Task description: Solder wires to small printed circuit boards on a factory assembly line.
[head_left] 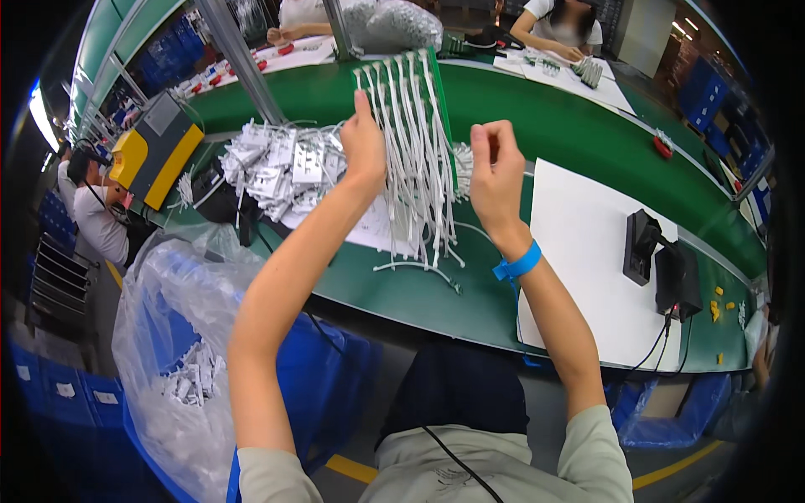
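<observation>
So the green board [438, 96] was tilted upright just right of the heap of white parts [285, 168], raised over the green surface [402, 312]. Neat rows of skinny white cables [409, 151] hung down its face, kinda like a fringe, with loose ends straggling at the bottom. Left hand [364, 149] had its grip clamped on the board's edge nearest the heap; right hand [498, 172] was curled up farther right of that heap, couldn't tell if its fingertips met.

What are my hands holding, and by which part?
The left hand holds the green board with white cables by its left edge; whether the right hand holds anything cannot be told.
</observation>
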A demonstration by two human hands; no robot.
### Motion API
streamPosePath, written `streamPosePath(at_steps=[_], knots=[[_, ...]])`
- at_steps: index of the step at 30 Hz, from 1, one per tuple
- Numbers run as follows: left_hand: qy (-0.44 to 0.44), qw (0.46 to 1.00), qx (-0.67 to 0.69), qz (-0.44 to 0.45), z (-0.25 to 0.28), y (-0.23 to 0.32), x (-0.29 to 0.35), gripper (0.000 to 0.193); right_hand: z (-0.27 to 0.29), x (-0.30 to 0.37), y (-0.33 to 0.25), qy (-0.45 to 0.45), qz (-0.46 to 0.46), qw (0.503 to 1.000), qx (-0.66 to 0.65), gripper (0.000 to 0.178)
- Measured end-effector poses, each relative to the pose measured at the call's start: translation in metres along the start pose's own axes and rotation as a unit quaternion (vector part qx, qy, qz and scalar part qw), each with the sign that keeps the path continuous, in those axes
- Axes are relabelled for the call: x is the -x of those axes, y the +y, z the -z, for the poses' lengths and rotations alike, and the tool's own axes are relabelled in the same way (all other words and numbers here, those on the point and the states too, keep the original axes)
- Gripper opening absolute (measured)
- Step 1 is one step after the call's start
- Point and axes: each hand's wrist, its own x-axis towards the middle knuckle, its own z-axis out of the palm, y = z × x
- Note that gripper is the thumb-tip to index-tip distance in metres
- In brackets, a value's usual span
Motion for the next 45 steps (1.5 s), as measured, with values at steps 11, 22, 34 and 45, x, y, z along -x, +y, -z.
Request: streamPosePath(at_steps=[11, 22, 34, 45], knots=[[0.049, 0.994, 0.074, 0.059, 0.016, 0.001, -0.020, 0.059, 0.052, 0.108, -0.015, -0.448, 0.034, 0.821, 0.351, 0.030], [0.106, 0.980, 0.163, 0.038, 0.065, 0.035, -0.069, 0.069, 0.123, 0.091, -0.030, -0.385, -0.065, 0.890, 0.237, 0.008], [-0.596, 0.634, 0.410, 0.275, 0.087, 0.045, -0.094, 0.019, 0.156, 0.073, 0.012, -0.272, -0.293, 0.915, 0.054, 0.013], [-0.600, 0.619, 0.436, 0.257, 0.082, 0.054, -0.084, 0.024, 0.173, 0.064, 0.028, -0.140, -0.266, 0.950, 0.088, 0.021]])
